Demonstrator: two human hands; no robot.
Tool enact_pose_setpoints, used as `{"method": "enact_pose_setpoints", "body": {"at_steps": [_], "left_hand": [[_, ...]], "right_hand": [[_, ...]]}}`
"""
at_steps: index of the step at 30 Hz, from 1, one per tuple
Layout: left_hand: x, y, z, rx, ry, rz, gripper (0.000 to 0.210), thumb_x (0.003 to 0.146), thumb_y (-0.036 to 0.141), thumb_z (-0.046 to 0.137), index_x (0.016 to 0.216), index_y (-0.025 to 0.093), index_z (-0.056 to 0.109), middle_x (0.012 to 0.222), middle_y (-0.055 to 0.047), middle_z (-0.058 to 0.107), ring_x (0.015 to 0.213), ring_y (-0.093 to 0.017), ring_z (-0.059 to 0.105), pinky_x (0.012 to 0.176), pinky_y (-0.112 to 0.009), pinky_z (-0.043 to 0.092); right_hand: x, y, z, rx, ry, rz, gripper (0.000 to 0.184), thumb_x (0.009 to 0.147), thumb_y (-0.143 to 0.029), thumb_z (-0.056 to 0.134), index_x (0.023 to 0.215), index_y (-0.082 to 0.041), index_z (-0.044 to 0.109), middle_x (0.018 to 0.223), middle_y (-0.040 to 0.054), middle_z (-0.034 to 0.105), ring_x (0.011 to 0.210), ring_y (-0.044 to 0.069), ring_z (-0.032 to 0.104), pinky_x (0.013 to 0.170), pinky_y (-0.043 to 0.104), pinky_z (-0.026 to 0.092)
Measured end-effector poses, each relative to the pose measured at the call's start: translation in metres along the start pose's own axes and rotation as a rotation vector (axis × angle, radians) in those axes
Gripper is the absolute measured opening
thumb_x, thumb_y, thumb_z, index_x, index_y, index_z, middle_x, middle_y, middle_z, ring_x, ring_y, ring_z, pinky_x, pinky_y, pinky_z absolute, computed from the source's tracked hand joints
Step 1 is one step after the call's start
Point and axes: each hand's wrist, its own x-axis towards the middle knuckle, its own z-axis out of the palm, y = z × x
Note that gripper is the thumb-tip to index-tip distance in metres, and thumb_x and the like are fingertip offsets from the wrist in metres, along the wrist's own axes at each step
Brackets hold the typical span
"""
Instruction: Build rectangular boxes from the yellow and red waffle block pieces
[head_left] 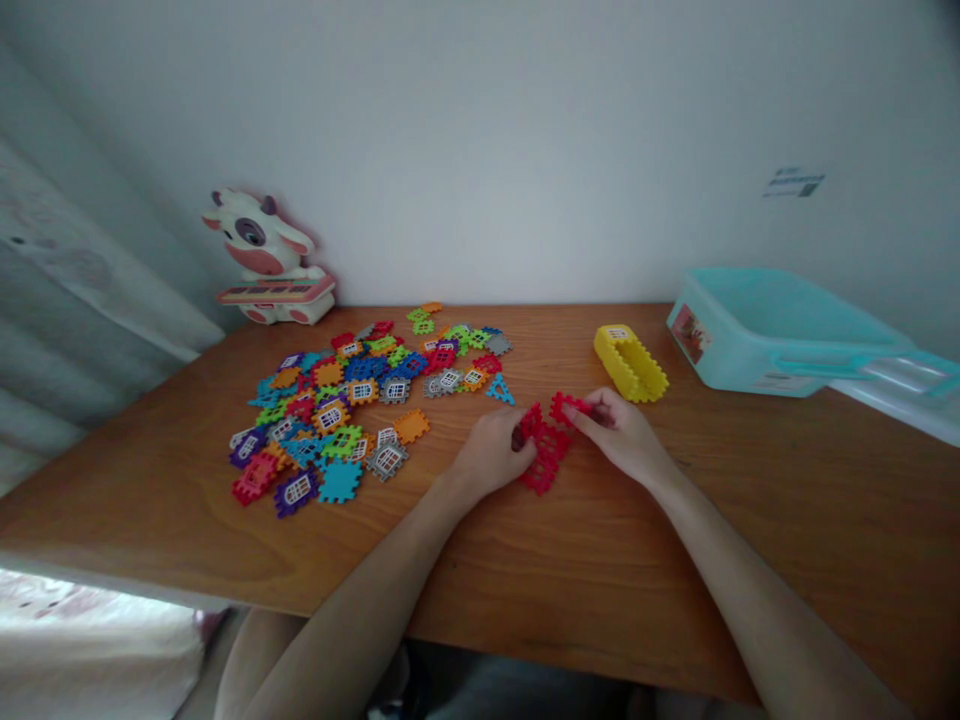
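Note:
Low over the table, my left hand (495, 450) is closed on a red assembly of interlocking building tiles (546, 462), which has window-like openings and one side standing up. Between the thumb and fingers of my right hand (619, 432) is a separate red tile (567, 408) with toothed edges. It sits close to the assembly's upper right edge; whether the two touch I cannot tell. Behind my right hand stands a yellow assembled trough of tiles (631, 368). To the left of my left hand spreads a heap of loose colored tiles (330, 400).
A toy cow with a keyboard (270, 262) stands at the back left, against the wall. At the right is a turquoise plastic box (780, 335) with a clear lid or handle part. Wooden tabletop (600, 590) runs to the front edge, and a curtain (82, 260) hangs at the left.

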Motion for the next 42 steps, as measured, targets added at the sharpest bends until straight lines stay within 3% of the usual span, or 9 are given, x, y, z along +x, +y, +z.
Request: {"method": "enact_pose_setpoints", "body": {"at_steps": [6,9,14,26,42], "left_hand": [[0.000,0.001,0.001,0.100,0.022,-0.004,0.014,0.082,0.015,0.055,0.088,0.018,0.067,0.083,-0.004,0.067,0.077,-0.018,0.061,0.070,-0.027,0.046],[-0.001,0.000,0.002,0.108,0.038,-0.011,0.012,0.086,0.019,0.056,0.087,0.019,0.068,0.083,-0.005,0.067,0.077,-0.018,0.061,0.071,-0.028,0.046],[0.000,-0.005,0.007,0.089,0.052,0.005,0.022,0.097,0.031,0.053,0.094,0.018,0.071,0.089,-0.007,0.069,0.083,-0.020,0.064,0.076,-0.029,0.048],[0.003,-0.013,0.014,0.156,0.095,-0.009,0.025,0.097,0.025,0.054,0.081,0.017,0.071,0.080,-0.005,0.067,0.075,-0.016,0.061,0.069,-0.026,0.045],[0.002,-0.012,0.020,0.213,0.066,-0.067,0.025,0.097,0.033,0.058,0.086,0.018,0.075,0.087,-0.006,0.066,0.079,-0.018,0.064,0.072,-0.027,0.048]], "right_hand": [[-0.003,0.000,0.002,-0.159,0.003,0.018,0.026,0.083,-0.046,0.070,0.078,-0.025,0.057,0.075,0.0040,0.070,0.070,0.022,0.067,0.066,0.036,0.054],[-0.006,-0.004,0.007,-0.148,-0.035,0.003,0.017,0.083,-0.036,0.068,0.092,-0.024,0.061,0.089,0.0068,0.075,0.078,0.024,0.072,0.074,0.039,0.057],[-0.007,-0.008,0.010,-0.286,-0.051,-0.089,0.023,0.086,-0.028,0.062,0.108,-0.023,0.068,0.101,0.0092,0.077,0.086,0.026,0.073,0.081,0.042,0.056],[-0.007,-0.007,0.011,-0.501,-0.102,-0.221,0.015,0.089,-0.024,0.054,0.084,-0.020,0.068,0.080,0.0062,0.073,0.068,0.019,0.064,0.063,0.029,0.044],[-0.009,-0.016,0.016,-0.620,-0.199,-0.204,0.013,0.093,-0.026,0.059,0.083,-0.021,0.067,0.079,0.0051,0.069,0.069,0.020,0.063,0.064,0.028,0.043]]}}
